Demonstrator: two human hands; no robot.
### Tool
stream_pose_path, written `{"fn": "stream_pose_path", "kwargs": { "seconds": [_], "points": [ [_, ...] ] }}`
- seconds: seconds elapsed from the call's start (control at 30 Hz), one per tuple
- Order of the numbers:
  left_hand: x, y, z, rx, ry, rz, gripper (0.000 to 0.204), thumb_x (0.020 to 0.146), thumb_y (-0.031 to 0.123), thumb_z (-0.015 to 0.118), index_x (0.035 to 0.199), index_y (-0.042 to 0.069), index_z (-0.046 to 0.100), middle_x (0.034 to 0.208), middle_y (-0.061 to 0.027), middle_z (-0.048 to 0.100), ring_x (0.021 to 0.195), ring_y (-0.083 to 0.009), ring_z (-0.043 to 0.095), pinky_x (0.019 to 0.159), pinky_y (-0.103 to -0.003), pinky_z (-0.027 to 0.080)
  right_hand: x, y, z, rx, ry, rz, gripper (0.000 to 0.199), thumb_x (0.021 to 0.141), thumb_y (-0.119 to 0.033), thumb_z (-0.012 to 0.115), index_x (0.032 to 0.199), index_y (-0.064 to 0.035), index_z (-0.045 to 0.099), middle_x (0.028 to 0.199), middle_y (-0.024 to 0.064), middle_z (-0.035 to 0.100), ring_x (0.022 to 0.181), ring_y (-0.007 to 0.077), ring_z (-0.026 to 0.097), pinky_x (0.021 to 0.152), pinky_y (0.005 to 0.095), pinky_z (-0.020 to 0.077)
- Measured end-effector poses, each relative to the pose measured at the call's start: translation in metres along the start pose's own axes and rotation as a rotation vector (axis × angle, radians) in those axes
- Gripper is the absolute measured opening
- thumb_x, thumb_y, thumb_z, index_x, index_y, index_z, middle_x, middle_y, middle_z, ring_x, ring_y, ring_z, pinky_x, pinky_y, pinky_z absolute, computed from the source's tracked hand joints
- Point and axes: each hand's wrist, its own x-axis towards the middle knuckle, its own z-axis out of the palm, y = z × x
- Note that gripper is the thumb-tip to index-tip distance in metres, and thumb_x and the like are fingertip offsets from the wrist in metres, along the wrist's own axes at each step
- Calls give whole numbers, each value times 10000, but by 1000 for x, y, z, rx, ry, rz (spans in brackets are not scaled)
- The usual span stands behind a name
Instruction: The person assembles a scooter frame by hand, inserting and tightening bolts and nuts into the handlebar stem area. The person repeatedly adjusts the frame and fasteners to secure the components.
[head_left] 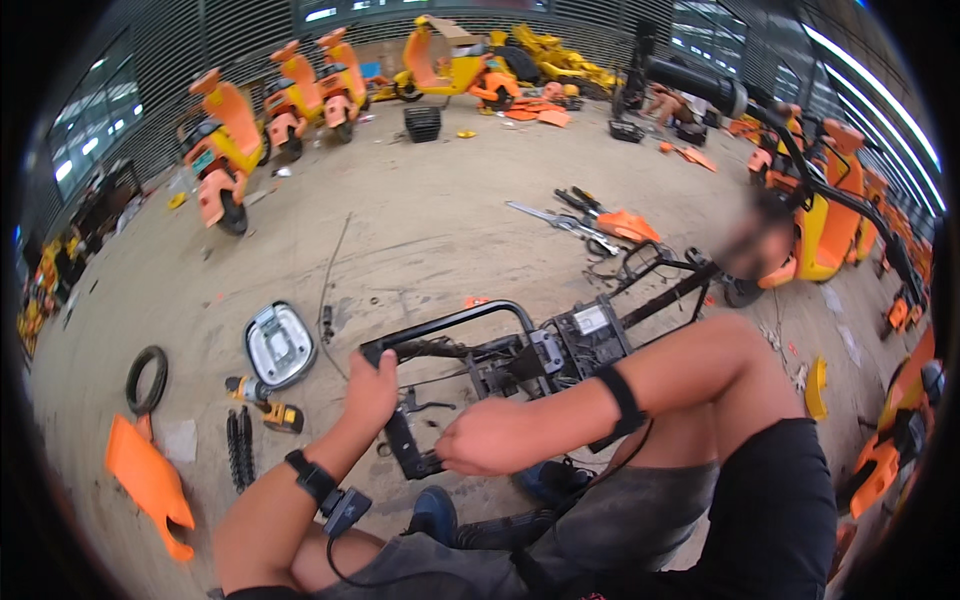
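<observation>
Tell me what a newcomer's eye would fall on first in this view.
Probably the black metal frame at the centre, with the left hand on its left end and the right hand close to its lower corner. Next would come the yellow-and-orange scooters at the back left, then the bright orange panel on the floor at lower left.

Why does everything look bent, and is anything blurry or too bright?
In the head view, the fisheye lens curves the ceiling lights, which glare white at upper right; in that head view, a smudgy blur covers a patch just left of the nearest right-hand yellow scooter, while the black metal frame looks fairly clear.
</observation>
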Motion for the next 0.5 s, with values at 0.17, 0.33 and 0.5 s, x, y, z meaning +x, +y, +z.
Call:
{"fn": "stream_pose_path", "kwargs": {
  "seconds": [0.17,0.33,0.5],
  "points": [
    [7,14,22,-11,-100,23,665,936,431,584,1224,-143,412,1179,-409,580,1112,-523,592,981,-501,474,-51,-53,-99,222,80,266,194,934,-239,651,948,-47,674,778,160,691,742,383,678,663,458,538],
    [6,17,1,15,-145,-71,695,887,367,633,1245,-159,355,1246,-396,541,1138,-504,585,1000,-503,478,-95,-95,-155,379,513,371,172,945,-169,706,996,-19,640,812,61,680,725,144,675,631,308,523],
    [10,25,15,-20,-105,-89,676,870,306,644,1232,-183,348,1121,-383,617,1045,-473,646,930,-485,505,-144,-92,-141,-417,871,333,268,759,-208,829,871,-24,670,741,45,574,740,196,586,685,327,483]
  ]
}}
